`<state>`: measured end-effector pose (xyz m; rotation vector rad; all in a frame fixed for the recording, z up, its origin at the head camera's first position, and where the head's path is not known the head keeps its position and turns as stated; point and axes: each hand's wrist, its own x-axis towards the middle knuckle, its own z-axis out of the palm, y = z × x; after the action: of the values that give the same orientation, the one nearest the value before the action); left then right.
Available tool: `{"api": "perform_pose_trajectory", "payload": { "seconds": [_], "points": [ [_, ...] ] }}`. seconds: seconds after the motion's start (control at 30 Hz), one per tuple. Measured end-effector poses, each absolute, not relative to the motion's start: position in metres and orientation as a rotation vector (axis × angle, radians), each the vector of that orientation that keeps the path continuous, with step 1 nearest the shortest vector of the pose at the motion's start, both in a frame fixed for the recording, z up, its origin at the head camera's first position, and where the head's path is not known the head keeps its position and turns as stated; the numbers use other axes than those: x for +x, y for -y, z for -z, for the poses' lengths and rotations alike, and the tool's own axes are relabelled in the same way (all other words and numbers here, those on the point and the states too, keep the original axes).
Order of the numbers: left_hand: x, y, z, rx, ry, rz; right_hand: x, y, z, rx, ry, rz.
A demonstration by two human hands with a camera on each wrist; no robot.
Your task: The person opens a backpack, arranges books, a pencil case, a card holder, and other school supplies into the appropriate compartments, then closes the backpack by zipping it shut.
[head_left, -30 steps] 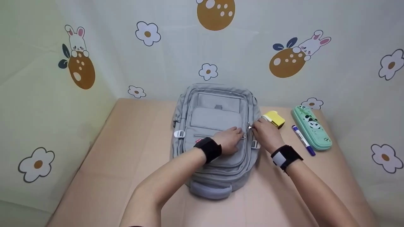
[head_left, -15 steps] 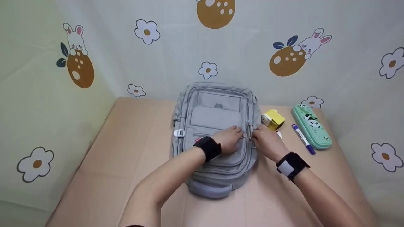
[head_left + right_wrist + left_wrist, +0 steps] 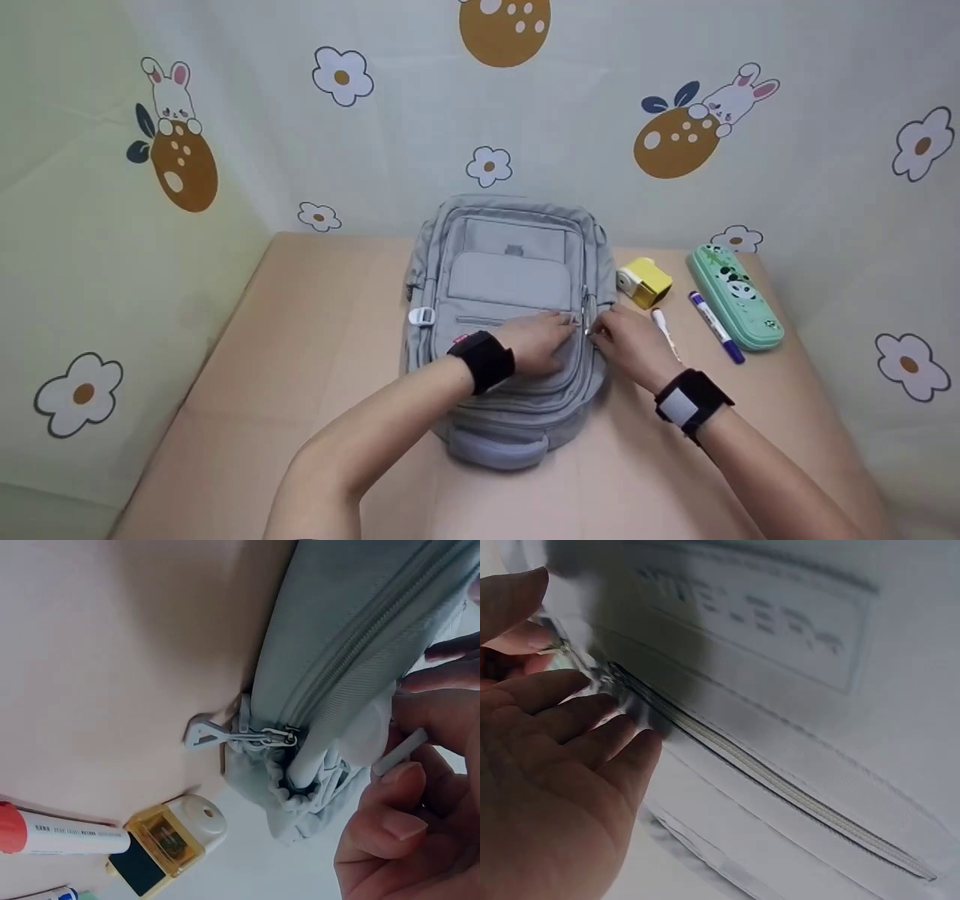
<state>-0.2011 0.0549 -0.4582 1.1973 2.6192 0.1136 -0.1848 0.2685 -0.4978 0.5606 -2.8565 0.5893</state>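
Observation:
A grey backpack (image 3: 510, 281) lies on the table with its front pockets up and its top handle (image 3: 499, 450) toward me. The left hand (image 3: 534, 343) rests on its front with fingers extended. In the left wrist view those fingers (image 3: 604, 727) lie by the end of a small pocket's zipper (image 3: 780, 791). At the backpack's right side, the right hand (image 3: 634, 345) pinches a zipper pull. The right wrist view has a narrow grey tab (image 3: 401, 752) between that hand's thumb and fingers. Part of the zipper there is hidden behind the right hand.
Right of the backpack stand a yellow and white pencil sharpener (image 3: 646, 283), a white marker with a red cap (image 3: 67, 831), a blue-purple marker (image 3: 716, 326) and a green panda pencil case (image 3: 736, 300). A patterned cloth wall (image 3: 420, 112) borders the table (image 3: 322, 337).
The right hand has moved toward me along the backpack's right side with the zipper pull, uncovering the sharpener and the red-capped marker. The left hand stays on the front of the backpack.

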Motion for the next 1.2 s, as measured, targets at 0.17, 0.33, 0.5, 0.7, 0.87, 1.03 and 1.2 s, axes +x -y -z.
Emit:
{"api": "perform_pose_trajectory", "payload": {
  "seconds": [0.17, 0.33, 0.5, 0.7, 0.87, 1.03, 1.2],
  "points": [
    [-0.180, -0.046, 0.457, 1.323, -2.622, -0.087, -0.184, -0.268, 0.499, 0.533, 2.851, -0.635],
    [-0.162, -0.034, 0.459, 1.323, -2.692, -0.079, -0.184, -0.269, 0.498, 0.517, 2.830, -0.644],
    [-0.157, -0.028, 0.467, 1.304, -2.751, -0.018, -0.182, -0.270, 0.498, 0.491, 2.817, -0.628],
    [-0.157, -0.029, 0.471, 1.326, -2.764, 0.014, -0.181, -0.272, 0.499, 0.469, 2.827, -0.611],
    [-0.155, -0.031, 0.472, 1.303, -2.781, 0.049, -0.180, -0.273, 0.499, 0.466, 2.814, -0.582],
    [-0.154, -0.032, 0.472, 1.287, -2.777, 0.044, -0.179, -0.273, 0.498, 0.462, 2.830, -0.574],
    [-0.157, -0.032, 0.472, 1.292, -2.761, 0.013, -0.177, -0.274, 0.496, 0.442, 2.853, -0.579]
  ]
}}
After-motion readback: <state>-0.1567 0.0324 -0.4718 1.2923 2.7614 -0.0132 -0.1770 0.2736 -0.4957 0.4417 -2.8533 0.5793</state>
